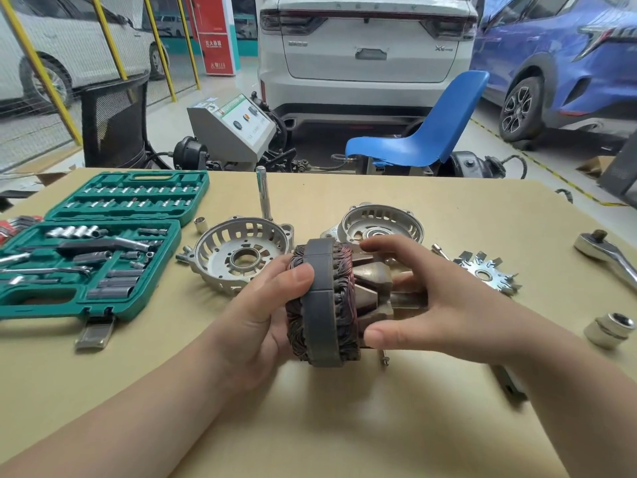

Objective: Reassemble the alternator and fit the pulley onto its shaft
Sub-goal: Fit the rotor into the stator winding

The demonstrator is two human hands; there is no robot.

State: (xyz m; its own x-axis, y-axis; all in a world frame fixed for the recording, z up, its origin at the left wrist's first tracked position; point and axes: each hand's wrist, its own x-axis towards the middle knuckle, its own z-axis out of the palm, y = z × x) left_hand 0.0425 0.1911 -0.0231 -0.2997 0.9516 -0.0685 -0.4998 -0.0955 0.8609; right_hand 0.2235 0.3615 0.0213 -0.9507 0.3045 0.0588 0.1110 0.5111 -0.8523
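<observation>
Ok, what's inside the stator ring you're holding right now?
The rotor sits partly inside the stator ring, its claw poles sticking out on the right-hand side. The left hand grips the stator, the right hand the rotor. The windings and hands hide how deep it sits.

We see an evenly bright, daylit scene with soft, diffuse light and no harsh glare. Shadows on the table [344, 426] are faint: a pale one lies under the stator [322, 305] and another beneath the forearms nearer us. Beyond the table, the white car [368, 46] looks slightly washed out. Small glints show on the ratchet [606, 257] at the table's right edge. Wide-angle distortion bends the table's far edge and stretches the forearms; detail stays fairly sharp, softening slightly toward the corners.
</observation>
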